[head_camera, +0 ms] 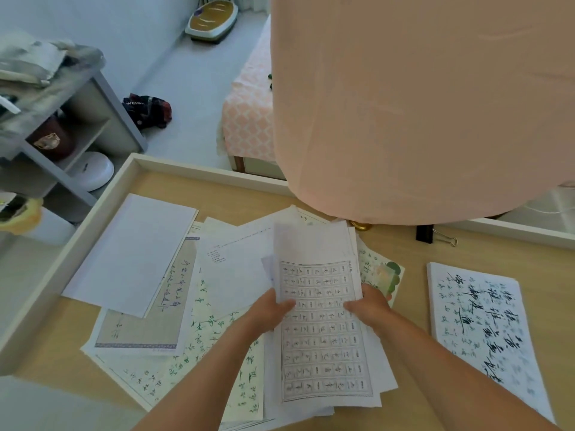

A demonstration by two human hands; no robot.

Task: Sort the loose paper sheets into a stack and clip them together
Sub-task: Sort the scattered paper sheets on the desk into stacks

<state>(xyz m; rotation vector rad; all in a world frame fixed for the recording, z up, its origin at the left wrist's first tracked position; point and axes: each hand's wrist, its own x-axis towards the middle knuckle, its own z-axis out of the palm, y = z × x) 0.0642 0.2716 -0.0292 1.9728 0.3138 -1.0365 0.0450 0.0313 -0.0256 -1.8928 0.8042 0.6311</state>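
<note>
I hold a bundle of paper sheets (320, 334) above the table; its top sheet carries a printed grid of characters. My left hand (270, 309) grips its left edge and my right hand (368, 303) grips its right edge, thumbs on top. Loose sheets (224, 275) lie spread beneath and to the left, among them a blank white sheet (133, 253) and a grey-bordered calligraphy sheet (149, 325). A separate stack with bold black calligraphy (479, 328) lies at the right. A black binder clip (434, 235) lies on the table at the far right.
The wooden table (413, 269) has a raised pale rim (93, 213). A large pink cloth (420, 104) hangs over its far side. A grey shelf unit (77, 129) stands at the left, and a bed with a patterned cover (249, 119) beyond.
</note>
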